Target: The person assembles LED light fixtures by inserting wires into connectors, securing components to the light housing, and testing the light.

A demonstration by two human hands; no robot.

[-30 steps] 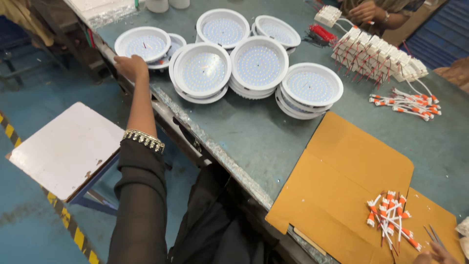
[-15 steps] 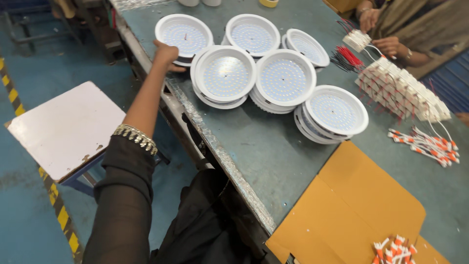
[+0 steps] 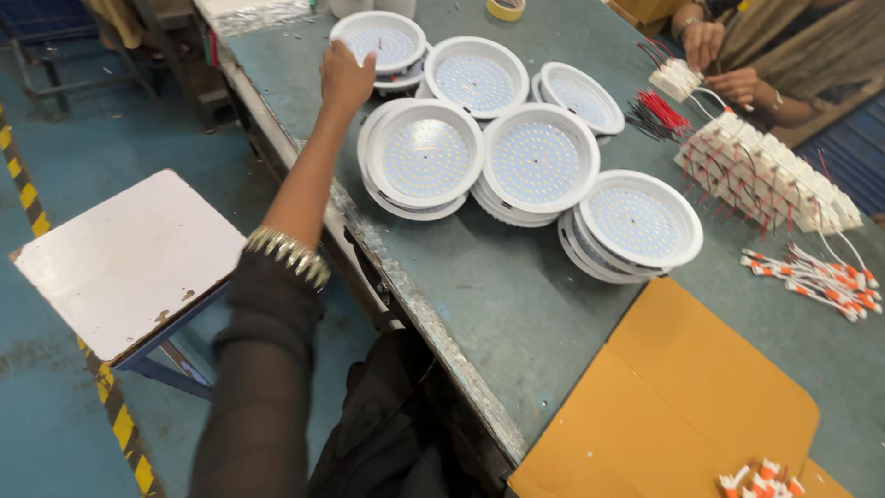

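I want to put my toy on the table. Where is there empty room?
Bare table lies between the round white lamp discs and the orange cardboard. The far side is crowded with discs, the left hand, and white wired blocks.

Round white LED lamp (image 3: 380, 41), far-left stack

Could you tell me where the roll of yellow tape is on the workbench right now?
In the head view, the roll of yellow tape lies at the far edge of the grey-green workbench, beyond the round white LED light panels.
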